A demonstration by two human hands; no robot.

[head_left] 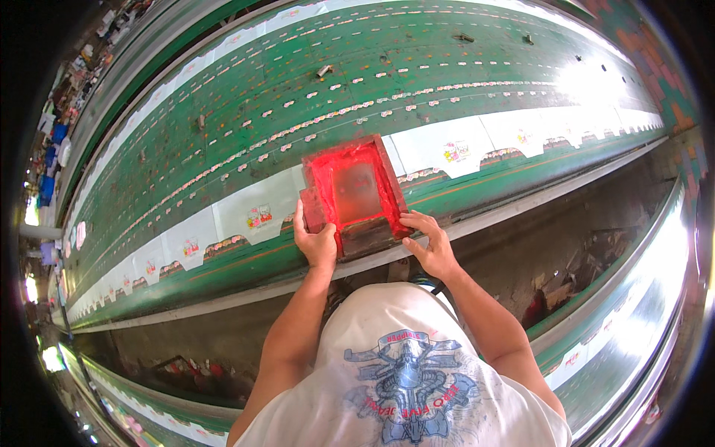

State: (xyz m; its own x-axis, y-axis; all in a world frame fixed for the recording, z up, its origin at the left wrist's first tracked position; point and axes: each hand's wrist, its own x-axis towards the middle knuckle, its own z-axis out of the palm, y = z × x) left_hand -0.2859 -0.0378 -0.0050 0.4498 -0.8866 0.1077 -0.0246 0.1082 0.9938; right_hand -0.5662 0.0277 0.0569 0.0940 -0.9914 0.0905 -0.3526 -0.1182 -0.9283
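Observation:
A screen printing frame (392, 176) with a wooden border smeared in bright red ink lies tilted on the green table edge. Its mesh window (356, 190) looks dull reddish and see-through. My left hand (318, 242) grips the frame's left side, thumb on the near corner and fingers along the outer edge. At the near right corner, my right hand (432, 243) holds the border between thumb and fingers. Beneath and to both sides runs a row of white cut pieces; the piece at the left (259, 214) and the one at the right (456, 149) bear small pink and yellow prints.
The long green table (298, 123) carries rows of small printed marks and several small metal clips (324, 71). A pale rail (246, 290) runs along its near edge. Behind me stands another green table (633, 335), across a dim gap with scraps on the floor.

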